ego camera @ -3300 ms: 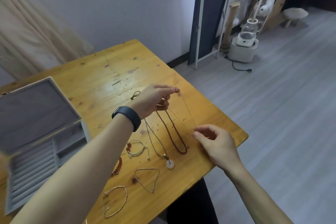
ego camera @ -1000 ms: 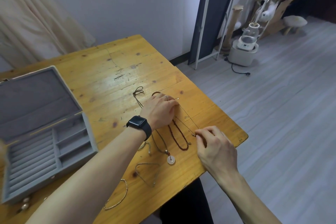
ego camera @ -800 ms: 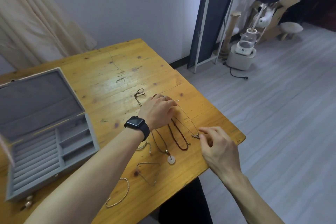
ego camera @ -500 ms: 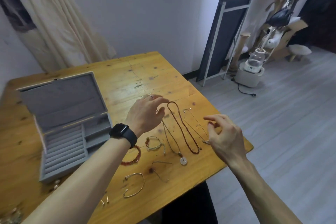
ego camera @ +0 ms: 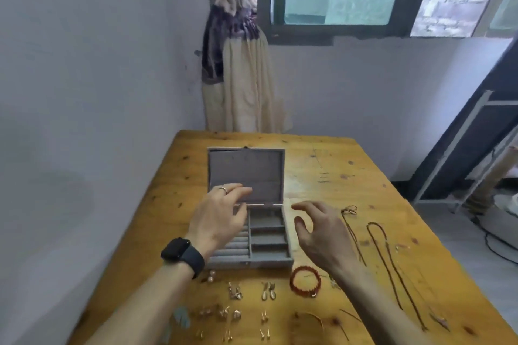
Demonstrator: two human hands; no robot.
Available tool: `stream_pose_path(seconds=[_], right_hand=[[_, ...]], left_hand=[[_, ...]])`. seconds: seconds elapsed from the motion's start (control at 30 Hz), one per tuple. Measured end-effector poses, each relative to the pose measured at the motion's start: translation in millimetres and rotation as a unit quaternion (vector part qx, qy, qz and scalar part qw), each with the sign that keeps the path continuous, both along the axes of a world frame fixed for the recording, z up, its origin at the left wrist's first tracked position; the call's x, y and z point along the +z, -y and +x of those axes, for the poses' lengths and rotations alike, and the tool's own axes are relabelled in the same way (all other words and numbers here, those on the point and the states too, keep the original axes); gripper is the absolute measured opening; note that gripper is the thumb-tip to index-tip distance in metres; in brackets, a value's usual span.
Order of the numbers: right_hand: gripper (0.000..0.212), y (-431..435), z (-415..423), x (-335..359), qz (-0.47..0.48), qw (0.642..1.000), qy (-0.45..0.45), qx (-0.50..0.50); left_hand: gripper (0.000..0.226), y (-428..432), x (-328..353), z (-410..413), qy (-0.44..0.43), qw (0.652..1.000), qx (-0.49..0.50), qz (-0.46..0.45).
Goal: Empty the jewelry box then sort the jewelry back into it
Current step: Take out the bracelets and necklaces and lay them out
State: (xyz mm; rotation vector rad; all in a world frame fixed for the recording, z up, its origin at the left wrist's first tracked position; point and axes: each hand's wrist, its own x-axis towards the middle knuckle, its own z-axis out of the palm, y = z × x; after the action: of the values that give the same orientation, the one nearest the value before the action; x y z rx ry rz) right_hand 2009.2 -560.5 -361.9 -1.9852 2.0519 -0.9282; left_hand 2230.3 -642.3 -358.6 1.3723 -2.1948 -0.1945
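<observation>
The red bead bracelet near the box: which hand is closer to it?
The right hand. Its wrist passes just right of the red bead bracelet, while the left hand hovers over the jewelry box, farther off to the left.

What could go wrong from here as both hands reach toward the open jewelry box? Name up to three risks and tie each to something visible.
1. The right hand hovers just above the red bead bracelet and dark cord necklace; a sweep could drag or tangle them.
2. Small earrings lie close under the left hand forearm, so lowering it might scatter them.
3. Long necklaces lie near the table's right edge and may slip off.
</observation>
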Motion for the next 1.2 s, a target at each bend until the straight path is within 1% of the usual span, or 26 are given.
stream_pose_path(seconds=[0.07, 0.13, 0.27, 0.37, 0.5, 0.63, 0.7, 0.77, 0.83, 0.97, 1.03, 1.13, 1.2], right_hand=[[0.03, 23.1, 13.5, 0.4, 0.007, 1.0, -0.002, 0.014], [0.031, 48.4, 21.4, 0.0, 0.01, 1.0, 0.008, 0.008], [0.029, 96.2, 25.8, -3.2, 0.0, 0.998, 0.033, -0.046], [0.028, 121.6, 27.1, -7.4, 0.003, 0.996, 0.03, -0.084], [0.029, 143.4, 29.9, -12.9, 0.002, 0.992, 0.034, -0.122], [0.024, 155.2, 33.9, -13.8, -0.027, 0.986, 0.047, -0.155], [0.021, 159.5, 36.2, -13.4, -0.033, 0.984, 0.052, -0.167], [0.018, 163.3, 37.6, -12.1, -0.031, 0.981, 0.057, -0.181], [0.016, 166.3, 38.6, -10.9, -0.031, 0.979, 0.054, -0.194], [0.019, 169.9, 44.9, -16.3, -0.049, 0.979, -0.018, -0.197], [0.02, 171.9, 50.0, -18.0, -0.045, 0.979, -0.032, -0.197], [0.022, 174.2, 56.2, -15.5, -0.032, 0.978, -0.029, -0.202], [0.019, 173.6, 57.3, -9.7, -0.053, 0.979, 0.007, -0.199]], left_hand=[[0.039, 11.5, -1.2, 16.7, -0.007, 1.0, 0.029, 0.003], [0.041, 24.7, -0.4, 27.8, -0.009, 0.999, 0.047, 0.002], [0.046, 51.8, 5.1, 33.0, 0.003, 0.998, 0.056, -0.019], [0.051, 73.3, 10.6, 28.4, 0.013, 0.997, 0.055, -0.052], [0.055, 101.6, 23.5, 16.0, 0.069, 0.992, 0.054, -0.094], [0.054, 124.2, 35.1, 1.5, 0.084, 0.992, 0.038, -0.09], [0.05, 133.1, 36.7, -4.5, 0.093, 0.993, 0.028, -0.06], [0.042, 138.8, 37.7, -8.8, 0.066, 0.998, 0.019, -0.01], [0.035, 141.6, 37.5, -11.1, 0.018, 1.0, 0.021, 0.01], [0.033, 140.5, 31.0, -11.6, -0.01, 1.0, 0.02, 0.012], [0.033, 139.7, 29.3, -10.4, -0.016, 1.0, 0.022, 0.008], [0.033, 138.2, 28.4, -7.6, -0.017, 1.0, 0.021, 0.0], [0.033, 136.7, 28.7, -6.2, -0.016, 1.0, 0.019, -0.007]])
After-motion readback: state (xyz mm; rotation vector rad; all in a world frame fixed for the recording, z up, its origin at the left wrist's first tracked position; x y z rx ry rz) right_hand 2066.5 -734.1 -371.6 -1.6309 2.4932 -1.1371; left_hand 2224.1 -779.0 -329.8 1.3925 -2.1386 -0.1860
